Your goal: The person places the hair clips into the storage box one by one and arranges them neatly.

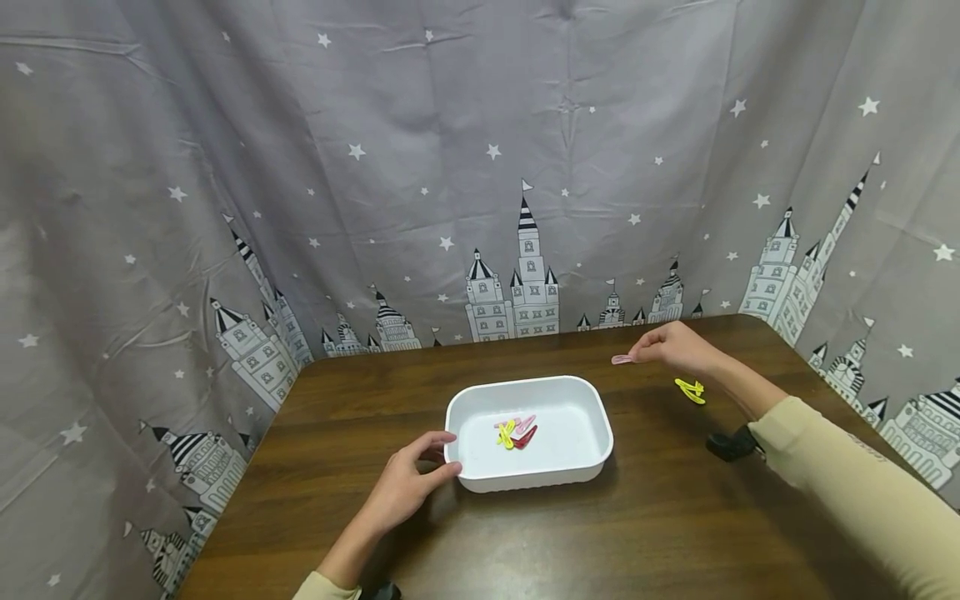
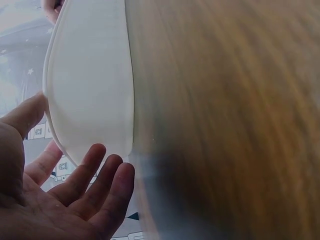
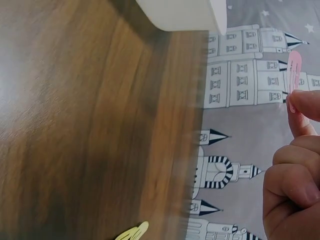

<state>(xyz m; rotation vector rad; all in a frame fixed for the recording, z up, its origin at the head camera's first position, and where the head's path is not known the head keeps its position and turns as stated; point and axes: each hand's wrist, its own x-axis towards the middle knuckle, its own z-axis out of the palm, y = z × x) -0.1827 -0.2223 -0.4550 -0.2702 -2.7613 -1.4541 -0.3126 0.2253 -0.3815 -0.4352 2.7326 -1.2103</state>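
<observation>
A white plastic tray (image 1: 525, 481) stands on the wooden table. Inside it lie several snap hair clips: yellow (image 1: 507, 435), pink (image 1: 527, 423) and dark red (image 1: 526, 437). At the tray's left end my left hand (image 1: 408, 483) holds the rim with thumb and index finger; the other fingers, in the left wrist view, curve loosely beside the wall. My right hand (image 1: 675, 346) is raised above the table, right of the tray. Between its thumb and index finger it pinches a pink hair clip (image 3: 294, 70), which points away from the fingertips.
Yellow hair clips (image 1: 691, 391) lie on the table (image 1: 360, 408) below the right forearm. Behind the table hangs a grey curtain (image 1: 420, 208) printed with castles and stars. A dark strap piece (image 1: 731, 446) sits at the right wrist.
</observation>
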